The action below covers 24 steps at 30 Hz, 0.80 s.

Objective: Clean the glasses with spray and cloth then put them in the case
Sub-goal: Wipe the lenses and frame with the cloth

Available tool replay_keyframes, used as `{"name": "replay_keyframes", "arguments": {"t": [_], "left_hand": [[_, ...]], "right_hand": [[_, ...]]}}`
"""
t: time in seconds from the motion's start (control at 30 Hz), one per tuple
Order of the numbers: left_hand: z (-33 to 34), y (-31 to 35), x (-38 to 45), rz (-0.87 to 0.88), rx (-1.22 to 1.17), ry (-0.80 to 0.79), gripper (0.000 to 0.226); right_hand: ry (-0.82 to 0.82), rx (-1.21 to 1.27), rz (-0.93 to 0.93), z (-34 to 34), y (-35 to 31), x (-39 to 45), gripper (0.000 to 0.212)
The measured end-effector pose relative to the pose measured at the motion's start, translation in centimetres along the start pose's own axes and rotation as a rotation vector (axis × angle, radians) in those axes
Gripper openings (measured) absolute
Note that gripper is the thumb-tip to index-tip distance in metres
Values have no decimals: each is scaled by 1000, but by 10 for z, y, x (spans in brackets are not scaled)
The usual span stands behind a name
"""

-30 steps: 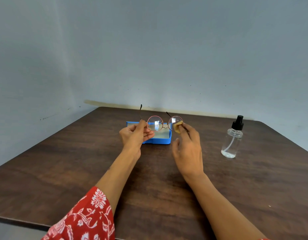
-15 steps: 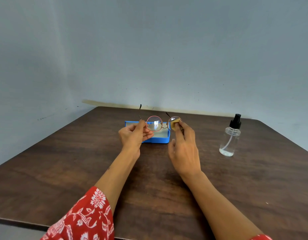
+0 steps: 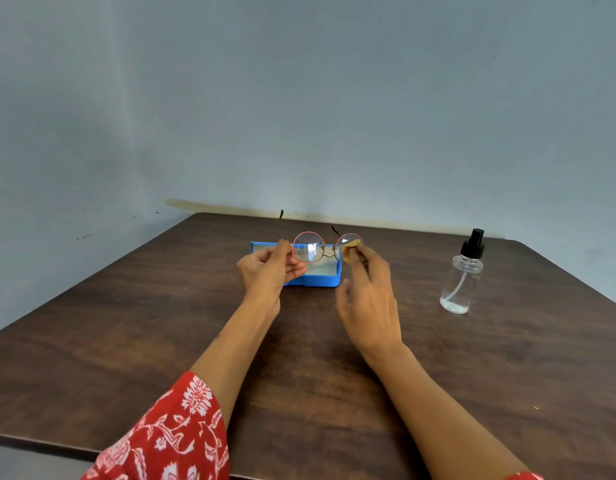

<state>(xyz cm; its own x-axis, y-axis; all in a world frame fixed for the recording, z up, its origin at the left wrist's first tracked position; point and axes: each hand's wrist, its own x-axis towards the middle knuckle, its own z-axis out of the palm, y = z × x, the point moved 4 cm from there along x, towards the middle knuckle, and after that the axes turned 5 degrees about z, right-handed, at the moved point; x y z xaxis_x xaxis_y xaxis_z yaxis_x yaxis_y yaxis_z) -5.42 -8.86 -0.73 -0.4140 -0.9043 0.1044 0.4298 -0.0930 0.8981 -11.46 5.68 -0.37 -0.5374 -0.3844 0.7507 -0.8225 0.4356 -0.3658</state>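
Two hands [image 3: 270, 271] [image 3: 368, 299], one glasses [image 3: 308, 247], cloth [image 3: 349, 252], case [image 3: 320, 280], bottle [image 3: 462, 282].

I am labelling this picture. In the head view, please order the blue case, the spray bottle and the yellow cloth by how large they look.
1. blue case, partly hidden by hands
2. spray bottle, close to the case, so this ranking is unsure
3. yellow cloth, clearly smallest

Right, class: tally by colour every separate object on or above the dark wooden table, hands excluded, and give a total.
Blue: 1, the open blue plastic glasses case
Pink-rimmed: 1, the round wire-framed glasses, held by the left hand
Yellow: 1, the small yellow cloth, pinched by the right hand
Clear with black cap: 1, the plastic spray bottle
Total: 4
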Motion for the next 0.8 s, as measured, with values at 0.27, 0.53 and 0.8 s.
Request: {"name": "replay_keyframes", "arguments": {"t": [0.27,0.53,0.8], "left_hand": [[-1,2,-1,6,-18,8,16],[-1,2,-2,13,-29,4,17],[-1,1,-1,12,-23,-1,15]], "right_hand": [[35,60,30,3,2,-1,46],[-51,43,-109,5,-10,-6,44],[60,63,78,-2,9,0,42]]}}
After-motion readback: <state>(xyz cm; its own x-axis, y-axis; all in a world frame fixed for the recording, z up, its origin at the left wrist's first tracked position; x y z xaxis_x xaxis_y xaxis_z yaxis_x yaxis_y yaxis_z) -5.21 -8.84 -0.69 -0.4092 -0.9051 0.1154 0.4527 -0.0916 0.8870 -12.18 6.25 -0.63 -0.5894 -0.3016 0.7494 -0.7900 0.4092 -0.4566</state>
